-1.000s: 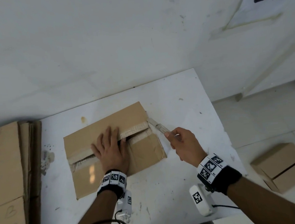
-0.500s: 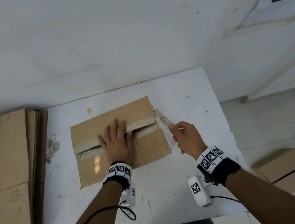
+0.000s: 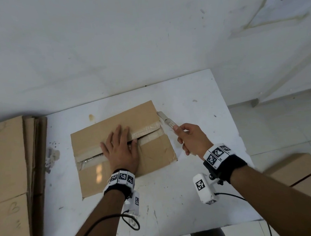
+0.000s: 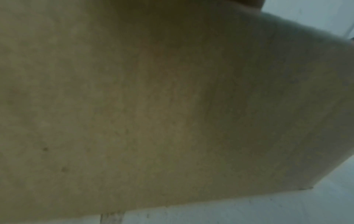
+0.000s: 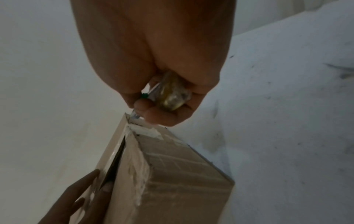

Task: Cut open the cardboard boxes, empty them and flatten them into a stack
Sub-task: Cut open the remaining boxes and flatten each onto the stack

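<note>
A taped cardboard box (image 3: 154,155) lies on the white table (image 3: 195,96); its middle seam is slit open on the right half. My left hand (image 3: 119,148) lies flat on its top, fingers straight across the seam. My right hand (image 3: 188,136) grips a clear-handled knife (image 3: 167,121) whose blade touches the box's far right corner. In the right wrist view the knife (image 5: 172,95) sits in my curled fingers, the blade tip at the corner of the box (image 5: 184,169). The left wrist view shows only the box's (image 4: 153,106) blurred cardboard.
A stack of flattened cardboard (image 3: 8,176) lies on the left beside the table. Another closed box (image 3: 302,175) sits on the tiled floor at the right. A white wall stands just behind the table.
The right hand with the knife has shifted slightly up along the box's right end to its far corner. The left hand stays flat on the box.
</note>
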Action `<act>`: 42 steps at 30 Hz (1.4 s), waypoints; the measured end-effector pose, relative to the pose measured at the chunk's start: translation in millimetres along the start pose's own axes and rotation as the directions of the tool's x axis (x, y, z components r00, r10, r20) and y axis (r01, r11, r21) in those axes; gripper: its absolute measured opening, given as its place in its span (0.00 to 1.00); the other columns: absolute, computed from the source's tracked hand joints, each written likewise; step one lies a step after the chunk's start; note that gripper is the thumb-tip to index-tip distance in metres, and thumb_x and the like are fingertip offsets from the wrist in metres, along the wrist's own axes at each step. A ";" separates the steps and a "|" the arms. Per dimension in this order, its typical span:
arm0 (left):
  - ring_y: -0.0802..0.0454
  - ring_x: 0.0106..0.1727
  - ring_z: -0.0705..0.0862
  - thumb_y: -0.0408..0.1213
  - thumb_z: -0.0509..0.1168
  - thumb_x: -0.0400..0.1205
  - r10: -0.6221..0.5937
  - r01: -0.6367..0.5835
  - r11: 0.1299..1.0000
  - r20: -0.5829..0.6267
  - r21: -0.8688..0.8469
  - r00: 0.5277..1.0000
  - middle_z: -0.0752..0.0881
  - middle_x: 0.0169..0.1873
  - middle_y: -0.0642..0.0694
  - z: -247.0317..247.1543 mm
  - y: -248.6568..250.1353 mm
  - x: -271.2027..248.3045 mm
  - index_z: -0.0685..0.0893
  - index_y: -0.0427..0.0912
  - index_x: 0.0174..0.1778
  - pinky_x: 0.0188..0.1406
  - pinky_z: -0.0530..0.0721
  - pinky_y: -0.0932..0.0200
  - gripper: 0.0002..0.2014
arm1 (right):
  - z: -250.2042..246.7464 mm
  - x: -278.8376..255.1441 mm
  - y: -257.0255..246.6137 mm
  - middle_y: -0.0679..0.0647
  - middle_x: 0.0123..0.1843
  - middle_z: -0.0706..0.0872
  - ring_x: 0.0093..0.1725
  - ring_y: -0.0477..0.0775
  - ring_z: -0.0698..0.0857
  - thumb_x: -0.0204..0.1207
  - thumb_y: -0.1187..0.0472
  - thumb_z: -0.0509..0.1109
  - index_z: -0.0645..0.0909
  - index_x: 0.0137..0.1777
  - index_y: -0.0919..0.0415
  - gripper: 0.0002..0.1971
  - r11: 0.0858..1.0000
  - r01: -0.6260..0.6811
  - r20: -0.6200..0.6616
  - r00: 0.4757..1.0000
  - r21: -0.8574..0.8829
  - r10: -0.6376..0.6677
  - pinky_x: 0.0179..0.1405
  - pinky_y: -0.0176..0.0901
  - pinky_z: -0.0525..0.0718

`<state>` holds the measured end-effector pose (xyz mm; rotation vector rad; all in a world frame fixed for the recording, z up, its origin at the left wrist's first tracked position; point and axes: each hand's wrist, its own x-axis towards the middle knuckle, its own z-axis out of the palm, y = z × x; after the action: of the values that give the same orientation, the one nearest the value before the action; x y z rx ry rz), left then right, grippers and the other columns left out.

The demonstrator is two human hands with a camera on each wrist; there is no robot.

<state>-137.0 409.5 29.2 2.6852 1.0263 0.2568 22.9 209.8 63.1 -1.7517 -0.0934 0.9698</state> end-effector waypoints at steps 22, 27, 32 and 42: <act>0.46 0.81 0.74 0.52 0.50 0.90 0.011 -0.021 0.948 -0.036 -0.318 0.999 0.73 0.82 0.50 -112.4 -58.9 -9.4 0.73 0.49 0.82 0.78 0.75 0.44 0.26 | -7.7 -35.0 -128.1 0.41 0.36 0.86 0.33 0.41 0.82 0.81 0.37 0.67 0.85 0.51 0.43 0.13 0.457 0.652 0.331 0.728 -0.605 -0.601 0.30 0.41 0.76; 0.44 0.81 0.72 0.52 0.51 0.90 -0.014 -0.002 0.942 -0.044 -0.335 0.999 0.72 0.82 0.49 -107.3 -53.8 -8.9 0.73 0.49 0.82 0.79 0.73 0.42 0.25 | 12.7 -49.6 -119.0 0.54 0.34 0.90 0.18 0.47 0.79 0.87 0.54 0.66 0.87 0.59 0.53 0.09 0.840 0.474 0.207 0.879 -0.265 -0.430 0.18 0.37 0.75; 0.42 0.82 0.72 0.52 0.51 0.90 0.013 -0.029 0.946 -0.051 -0.323 0.999 0.72 0.82 0.49 -94.9 -47.7 -7.4 0.73 0.51 0.81 0.79 0.73 0.36 0.24 | 23.3 -53.5 -107.8 0.56 0.32 0.89 0.16 0.54 0.78 0.87 0.52 0.67 0.88 0.55 0.56 0.10 0.911 0.381 0.161 0.920 -0.158 -0.357 0.18 0.40 0.75; 0.39 0.81 0.71 0.52 0.51 0.90 0.084 -0.087 0.978 -0.025 -0.191 0.996 0.75 0.80 0.46 -63.9 -26.3 -3.1 0.78 0.49 0.79 0.80 0.68 0.33 0.24 | -1.5 -27.6 -110.2 0.56 0.31 0.91 0.16 0.51 0.77 0.83 0.43 0.69 0.85 0.48 0.53 0.14 0.833 0.245 0.297 0.949 -0.496 -0.102 0.18 0.38 0.75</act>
<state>-172.0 437.4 81.9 2.5588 0.8440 0.3752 47.6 240.9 169.6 -2.0532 -0.7452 1.0990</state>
